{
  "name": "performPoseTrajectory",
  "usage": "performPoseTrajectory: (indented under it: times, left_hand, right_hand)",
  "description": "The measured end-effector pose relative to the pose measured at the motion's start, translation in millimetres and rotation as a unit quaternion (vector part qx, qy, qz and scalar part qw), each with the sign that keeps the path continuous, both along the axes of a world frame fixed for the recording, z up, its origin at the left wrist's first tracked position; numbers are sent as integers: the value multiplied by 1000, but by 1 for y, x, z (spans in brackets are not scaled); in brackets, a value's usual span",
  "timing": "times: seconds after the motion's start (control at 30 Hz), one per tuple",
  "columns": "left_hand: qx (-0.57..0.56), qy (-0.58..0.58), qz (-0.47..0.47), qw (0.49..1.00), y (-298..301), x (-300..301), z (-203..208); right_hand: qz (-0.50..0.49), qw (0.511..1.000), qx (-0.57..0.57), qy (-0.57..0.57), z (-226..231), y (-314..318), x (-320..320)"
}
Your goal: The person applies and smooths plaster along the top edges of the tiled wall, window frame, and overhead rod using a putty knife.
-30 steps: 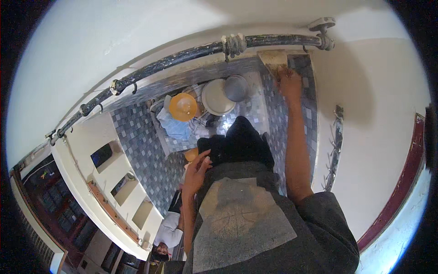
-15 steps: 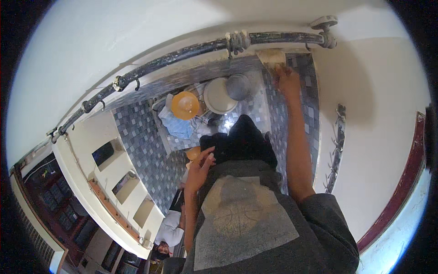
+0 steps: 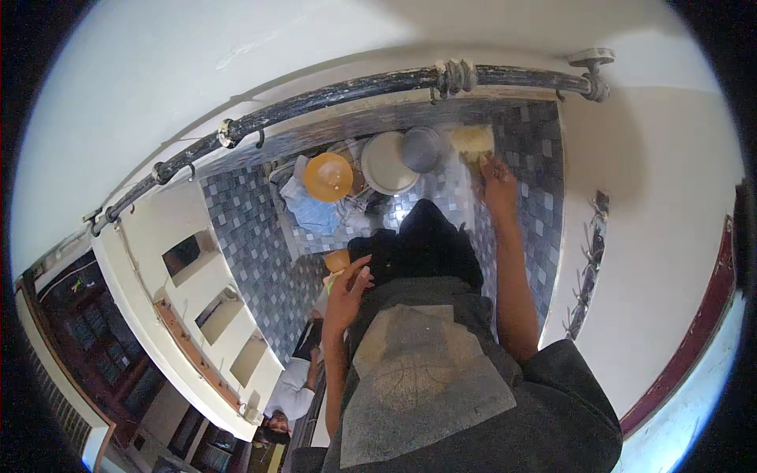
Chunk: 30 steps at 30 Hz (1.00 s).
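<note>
My right hand (image 3: 498,188) reaches forward at the right, its fingers closed on a wide pale-yellow brush (image 3: 475,140). The brush is blurred, and its handle is mostly hidden by my fingers. It is against or close to the mosaic-tiled wall (image 3: 530,150); contact cannot be made out. My left hand (image 3: 347,293) hangs in front of my dark trousers, fingers loosely bent and apart, with nothing in it. Below it, partly covered, is a small orange container (image 3: 337,261).
Down in the tiled area are an orange basin (image 3: 328,177), a large white tub (image 3: 389,163), a grey bucket (image 3: 422,150) and a light blue cloth (image 3: 314,211). A black hooked rail (image 3: 339,92) crosses above. Left are white shelves (image 3: 189,260) and another person (image 3: 292,394).
My right hand has brought the brush downward and closer to me along the wall. My left hand stays nearly where it was. The view has shifted slightly.
</note>
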<state>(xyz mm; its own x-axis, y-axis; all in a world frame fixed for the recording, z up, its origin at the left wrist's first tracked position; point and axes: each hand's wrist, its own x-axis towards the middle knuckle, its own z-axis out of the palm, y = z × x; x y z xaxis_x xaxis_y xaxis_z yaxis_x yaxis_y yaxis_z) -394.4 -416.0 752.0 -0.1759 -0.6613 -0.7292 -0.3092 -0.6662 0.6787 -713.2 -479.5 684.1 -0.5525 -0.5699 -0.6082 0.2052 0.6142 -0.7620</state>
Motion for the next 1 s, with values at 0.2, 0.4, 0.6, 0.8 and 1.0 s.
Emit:
performPoseTrajectory:
  times: [0.2,0.4,0.6,0.8,1.0]
  left_hand:
    - [-15,15,-29,999,-6,-1,-8]
    - [-9,6,-31,999,-3,4,-5]
    - [3,-3,-37,999,-1,4,5]
    - [-1,20,-38,999,-1,3,-2]
    - [-8,13,-61,998,-6,3,-6]
  right_hand:
    - [-30,994,-107,20,-18,-23,6]
    - [-21,996,-83,13,-6,-51,16]
    - [-24,993,-114,-12,-4,-57,20]
    - [153,901,-135,383,-49,-54,3]
    - [136,838,-192,492,-52,-59,9]
